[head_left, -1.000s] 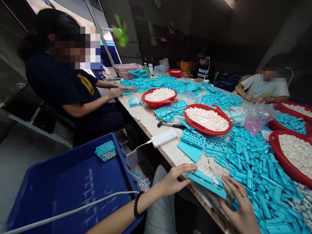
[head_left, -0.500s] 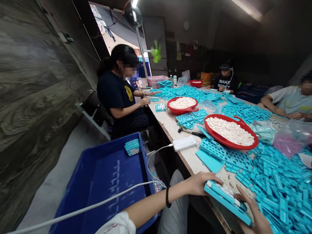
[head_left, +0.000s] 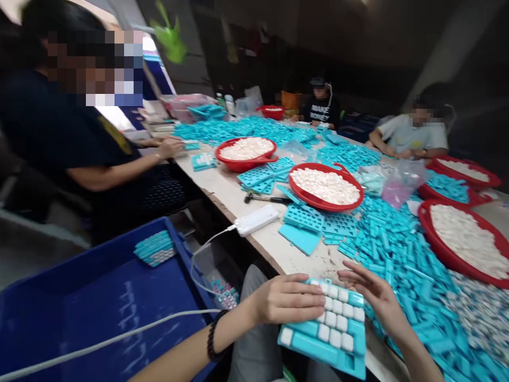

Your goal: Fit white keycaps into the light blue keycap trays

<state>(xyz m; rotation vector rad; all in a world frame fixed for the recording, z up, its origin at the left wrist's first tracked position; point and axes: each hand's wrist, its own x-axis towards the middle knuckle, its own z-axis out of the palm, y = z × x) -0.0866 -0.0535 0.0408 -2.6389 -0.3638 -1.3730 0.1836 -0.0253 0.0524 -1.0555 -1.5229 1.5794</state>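
Over my lap at the table's edge is a turquoise plastic keyboard-like board (head_left: 333,356) with rows of white square keys, facing up toward me. My left hand (head_left: 292,298) grips its left side, fingers lying together across the keys and the thumb out of sight. Along the upper right edge, my right hand (head_left: 376,298) has its fingers stretched and apart, with nothing in it; contact with the board cannot be made out. Some slots on the board's lower part show no white key.
Loose turquoise pieces (head_left: 389,249) cover the table's right side. Red baskets of white keys (head_left: 326,185) stand beyond. A white power bank (head_left: 256,220), a hammer (head_left: 264,199) and stacked turquoise panels (head_left: 304,217) lie ahead. A blue crate (head_left: 99,302) stands left. Co-workers (head_left: 99,148) sit around.
The board has turned from edge-on to showing its key face. My right hand has come off its near end and opened. The view has swung to the right.
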